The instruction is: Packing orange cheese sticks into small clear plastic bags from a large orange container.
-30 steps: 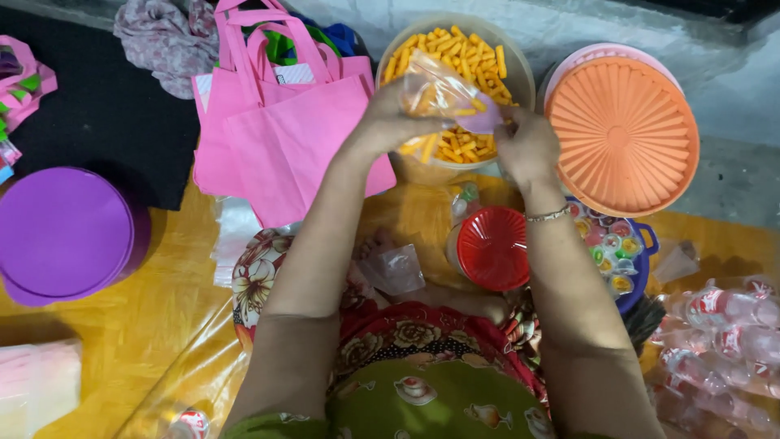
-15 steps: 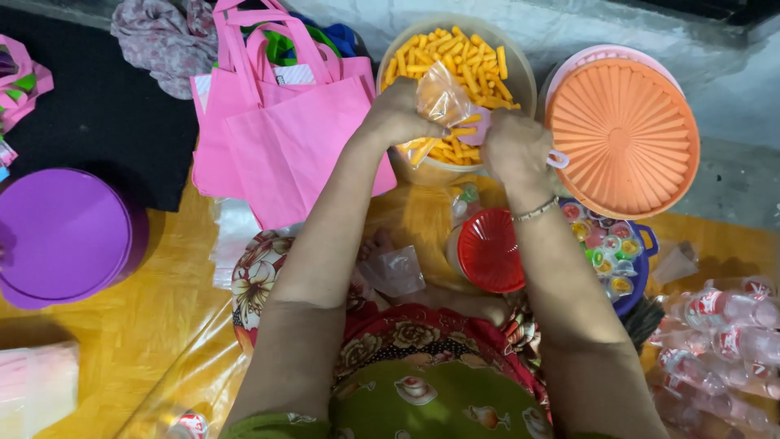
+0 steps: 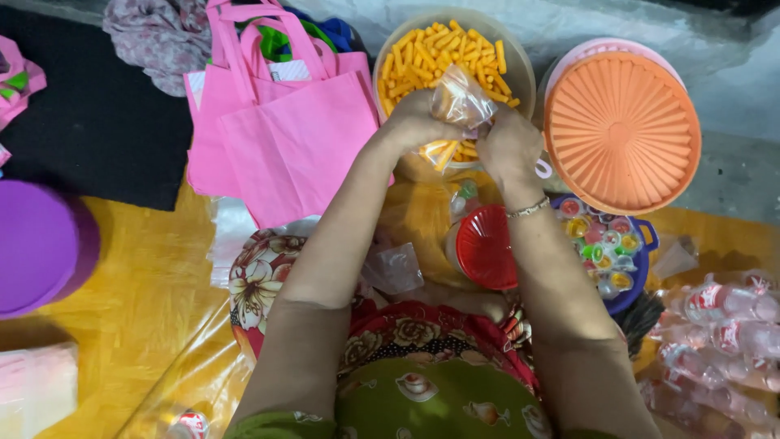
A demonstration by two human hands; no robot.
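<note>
Hands meet over the near rim of the clear tub [image 3: 520, 73] of orange snack sticks: the left hand [image 3: 414, 122] and right hand [image 3: 508, 146] both pinch a small clear bag [image 3: 461, 99] of sticks between them. Pink tote bags [image 3: 292, 138] lie to the left, an orange ribbed lid [image 3: 621, 130] to the right.

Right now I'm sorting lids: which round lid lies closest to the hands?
The small red lid, just below the right hand's wrist. The orange lid sits farther right; the purple lid far left.
</note>
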